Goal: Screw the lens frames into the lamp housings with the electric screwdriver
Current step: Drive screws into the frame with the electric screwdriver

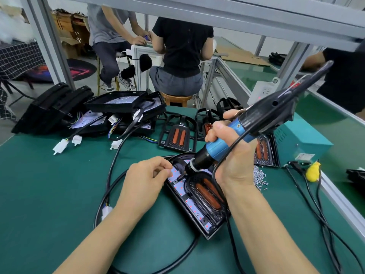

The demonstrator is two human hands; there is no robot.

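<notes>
Head cam view, the only one here. The right hand [229, 147] grips the electric screwdriver [235, 143] around its blue barrel, fingers wrapped tight, tool tilted so the black nose points down and to the left into the lamp housing [197, 196] lying flat on the green mat [59, 184]. The bit end sits over the upper part of the housing, right beside the left hand's fingertips.

The left hand [146, 180] rests on the housing's upper left edge with fingers curled, thumb and forefinger pinched together by the bit. Looks like it's holding something tiny there, but I can't tell what, it's too small.

Inside the housing the lens frame [207, 192] is seated, black with two orange strips, and the white LED board around it shows small red dots. A thick black cable [110, 186] loops around the housing on the mat, with a white connector [106, 211] near the left forearm.

A little pile of screws [260, 177] lies just right of the right wrist. More lens frames [175, 133] sit behind the hands, and a heap of black housings [88, 113] with loose wires is at the back left. A teal power box [302, 141] stands at the right, a yellow thing [313, 171] in front of it. Two people [177, 56] sit at the next bench behind.
</notes>
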